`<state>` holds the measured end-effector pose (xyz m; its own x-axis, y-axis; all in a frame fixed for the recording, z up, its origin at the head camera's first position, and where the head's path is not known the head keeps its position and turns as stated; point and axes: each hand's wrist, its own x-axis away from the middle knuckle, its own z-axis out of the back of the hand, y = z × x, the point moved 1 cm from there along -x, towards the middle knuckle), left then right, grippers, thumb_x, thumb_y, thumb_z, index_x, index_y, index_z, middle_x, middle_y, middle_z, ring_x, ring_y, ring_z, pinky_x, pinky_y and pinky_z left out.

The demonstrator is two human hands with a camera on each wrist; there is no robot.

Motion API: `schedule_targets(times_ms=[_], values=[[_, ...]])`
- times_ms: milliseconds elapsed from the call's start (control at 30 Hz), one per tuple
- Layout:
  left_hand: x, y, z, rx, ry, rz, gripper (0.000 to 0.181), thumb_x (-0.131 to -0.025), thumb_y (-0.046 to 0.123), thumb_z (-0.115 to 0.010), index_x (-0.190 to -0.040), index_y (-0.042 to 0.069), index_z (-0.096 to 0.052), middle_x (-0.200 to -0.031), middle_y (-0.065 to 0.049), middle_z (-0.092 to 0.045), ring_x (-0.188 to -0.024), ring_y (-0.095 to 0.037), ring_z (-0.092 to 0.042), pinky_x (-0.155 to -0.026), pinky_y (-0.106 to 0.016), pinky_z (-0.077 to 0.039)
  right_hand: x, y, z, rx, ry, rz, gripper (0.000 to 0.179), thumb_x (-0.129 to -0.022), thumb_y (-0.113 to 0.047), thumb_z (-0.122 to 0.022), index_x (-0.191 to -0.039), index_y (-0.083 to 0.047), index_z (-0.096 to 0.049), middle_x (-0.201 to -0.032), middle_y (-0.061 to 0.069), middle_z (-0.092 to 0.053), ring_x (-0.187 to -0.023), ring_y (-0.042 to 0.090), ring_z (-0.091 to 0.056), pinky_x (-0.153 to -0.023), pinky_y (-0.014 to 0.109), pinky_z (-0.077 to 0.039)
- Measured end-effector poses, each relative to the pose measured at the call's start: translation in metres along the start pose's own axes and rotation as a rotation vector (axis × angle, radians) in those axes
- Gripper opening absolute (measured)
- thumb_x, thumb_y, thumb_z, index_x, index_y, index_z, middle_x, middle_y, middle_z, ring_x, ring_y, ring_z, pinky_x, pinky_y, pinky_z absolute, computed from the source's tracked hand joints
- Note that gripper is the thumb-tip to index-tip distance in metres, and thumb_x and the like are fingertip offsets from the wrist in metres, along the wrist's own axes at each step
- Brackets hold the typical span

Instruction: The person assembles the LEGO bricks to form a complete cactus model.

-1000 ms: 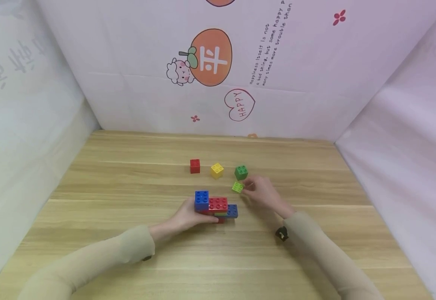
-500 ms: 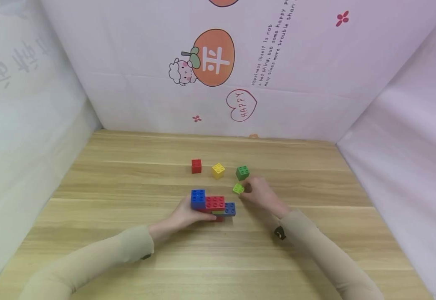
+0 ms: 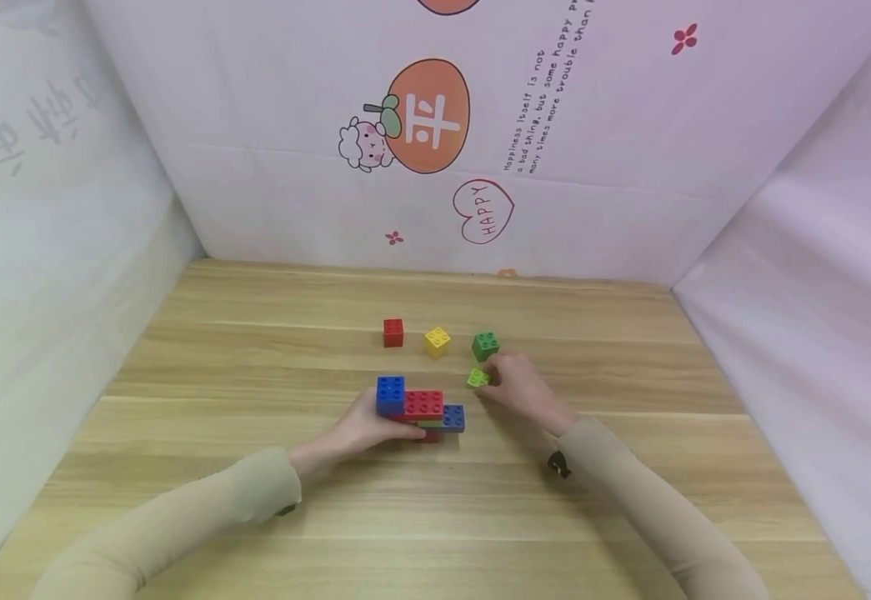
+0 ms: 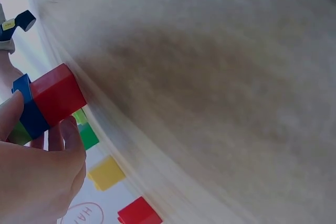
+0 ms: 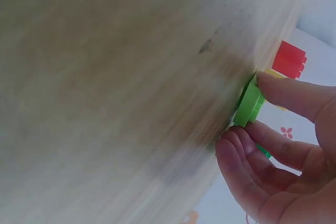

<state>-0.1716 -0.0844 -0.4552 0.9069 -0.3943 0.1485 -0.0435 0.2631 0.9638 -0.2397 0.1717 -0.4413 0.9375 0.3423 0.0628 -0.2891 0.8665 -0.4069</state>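
My left hand (image 3: 360,429) grips a stack of toy building bricks (image 3: 423,405), its thumb along the near side. A blue brick (image 3: 391,392) tops the stack's left end, a longer red one lies beside it, and a dark blue brick (image 3: 453,417) juts out lower right. In the left wrist view a red brick (image 4: 58,94) forms the stack's underside. To the right, my right hand (image 3: 523,390) pinches a thin lime green brick (image 3: 478,378) by the table. Thumb and fingers meet opposite ends of that lime green brick (image 5: 251,103) in the right wrist view.
Beyond the hands, a red brick (image 3: 393,333), a yellow brick (image 3: 437,342) and a green brick (image 3: 485,345) stand in a row on the wooden table (image 3: 420,533). The green one is right behind my right fingers. White printed cloth (image 3: 292,208) walls the back and sides.
My left hand has shifted slightly left with the brick stack. The lime green brick has turned a little in my right fingers, which now cover more of it.
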Motion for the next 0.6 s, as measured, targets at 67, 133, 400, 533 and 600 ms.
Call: schedule_targets(times_ms=[67,133,400,533,600], values=[[0.0,0.0,0.001,0.001,-0.004,-0.006,0.075,-0.08,0.021,-0.084,-0.143,0.008,-0.047,-0.139,-0.007,-0.062,-0.132,-0.027,-0.056,-0.116,-0.05,-0.04,0.002,0.0,0.001,0.002,0.004,0.003,0.033,-0.082,-0.019,-0.08,-0.106,0.001,-0.07,-0.102,0.015,-0.07,-0.091,0.024,-0.066,-0.084,0.039,-0.058],[0.0,0.0,0.001,-0.001,-0.007,-0.016,0.075,-0.08,0.02,-0.084,-0.143,0.007,-0.046,-0.14,-0.008,-0.061,-0.132,-0.028,-0.056,-0.116,-0.05,-0.04,0.004,0.0,0.001,-0.006,0.009,0.007,0.033,-0.082,-0.019,-0.079,-0.107,0.001,-0.069,-0.105,0.016,-0.07,-0.096,0.026,-0.066,-0.088,0.043,-0.058],[-0.001,0.0,0.001,-0.009,-0.014,-0.04,0.074,-0.08,0.018,-0.083,-0.143,0.006,-0.047,-0.139,-0.01,-0.061,-0.131,-0.028,-0.056,-0.116,-0.05,-0.041,0.016,-0.005,0.006,-0.049,0.066,0.07,0.033,-0.081,-0.014,-0.08,-0.109,0.0,-0.069,-0.107,0.015,-0.071,-0.098,0.029,-0.069,-0.089,0.041,-0.059],[-0.001,0.001,0.001,-0.012,-0.023,-0.05,0.074,-0.08,0.018,-0.083,-0.143,0.006,-0.046,-0.14,-0.009,-0.061,-0.131,-0.028,-0.056,-0.116,-0.049,-0.041,0.022,-0.01,0.011,-0.076,0.09,0.125,0.032,-0.08,-0.009,-0.079,-0.108,0.001,-0.068,-0.104,0.016,-0.071,-0.091,0.028,-0.07,-0.08,0.036,-0.062],[0.0,0.001,0.001,-0.011,-0.018,-0.045,0.074,-0.08,0.018,-0.083,-0.143,0.006,-0.046,-0.14,-0.01,-0.061,-0.132,-0.029,-0.056,-0.116,-0.05,-0.041,0.025,-0.013,0.013,-0.091,0.103,0.153,0.031,-0.08,-0.007,-0.078,-0.107,0.002,-0.068,-0.103,0.017,-0.071,-0.09,0.029,-0.07,-0.079,0.037,-0.062]])
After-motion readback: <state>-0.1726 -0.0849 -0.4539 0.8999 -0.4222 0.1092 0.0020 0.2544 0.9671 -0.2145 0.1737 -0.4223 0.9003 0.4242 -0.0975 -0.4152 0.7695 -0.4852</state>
